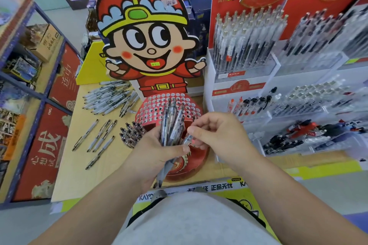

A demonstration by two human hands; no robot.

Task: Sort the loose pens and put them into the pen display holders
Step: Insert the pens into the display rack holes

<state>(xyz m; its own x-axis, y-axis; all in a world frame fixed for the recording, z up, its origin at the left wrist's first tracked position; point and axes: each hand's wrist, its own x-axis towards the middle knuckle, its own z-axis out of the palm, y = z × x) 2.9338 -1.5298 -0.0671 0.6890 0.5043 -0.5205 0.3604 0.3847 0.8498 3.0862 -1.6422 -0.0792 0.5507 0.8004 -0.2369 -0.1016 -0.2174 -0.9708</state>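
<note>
Clear glossy plastic pens; seemingly matt cardboard holder; smooth wood-look tabletop.

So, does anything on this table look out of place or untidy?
Yes. Loose pens lie heaped criss-cross on the table, left of the red holder, with single pens scattered nearer. The holder's holes are mostly empty. The left hand holds a bundle of pens.

- Round red perforated pen holder: red top dotted with rows of pale round holes; red front with a gold emblem.
- Bundle of clear plastic pens: transparent barrels tinted blue-grey.
- Loose clear pens with white grips: dark tips.
- Cardboard cartoon figure: red hat and robe, yellow band and belt, green oval, pale blue scallops, orange-red cheeks, black outlines.
- Pale tan wooden tabletop: plain.
- White tiered display rack: red label strip.
- Red cartons on the left shelf: white characters.
</note>
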